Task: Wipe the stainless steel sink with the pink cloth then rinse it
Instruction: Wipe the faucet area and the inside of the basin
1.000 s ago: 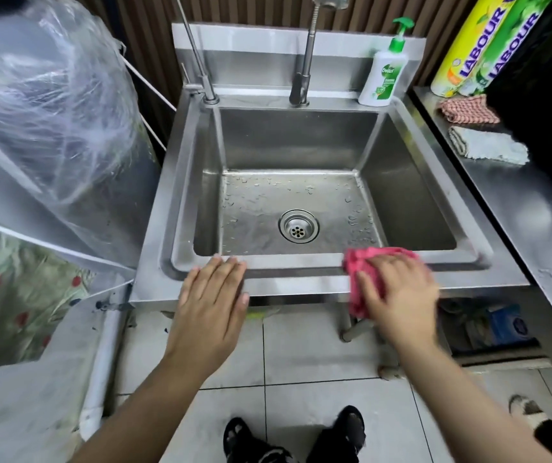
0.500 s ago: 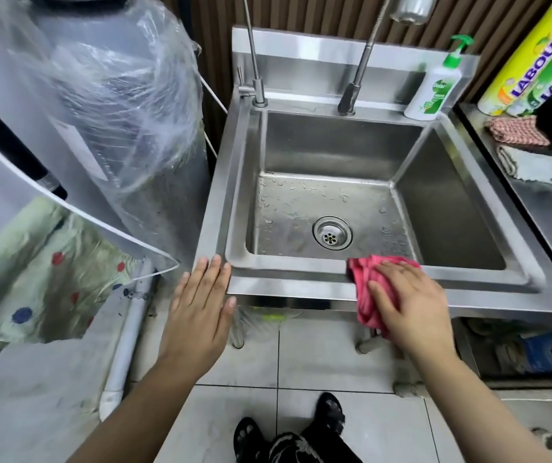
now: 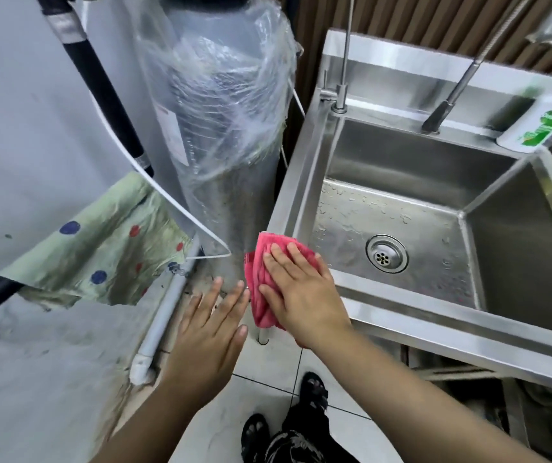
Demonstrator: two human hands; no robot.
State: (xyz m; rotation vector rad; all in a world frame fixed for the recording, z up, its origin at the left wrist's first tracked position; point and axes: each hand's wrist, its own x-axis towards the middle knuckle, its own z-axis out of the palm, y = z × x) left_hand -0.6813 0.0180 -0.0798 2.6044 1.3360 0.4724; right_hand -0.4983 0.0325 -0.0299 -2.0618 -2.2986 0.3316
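Draping the sink [image 3: 401, 300] corner, the pink cloth [image 3: 257, 262] lies crumpled.

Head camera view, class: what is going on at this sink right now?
A person presses a pink cloth flat under the right hand on the front left corner of the stainless steel sink, wiping its rim. The left hand hovers open beside it, off the sink. Droplets dot the basin floor around the drain.

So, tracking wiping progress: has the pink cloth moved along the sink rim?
Yes. The pink cloth went left, from right of the drain to the sink front-left corner.
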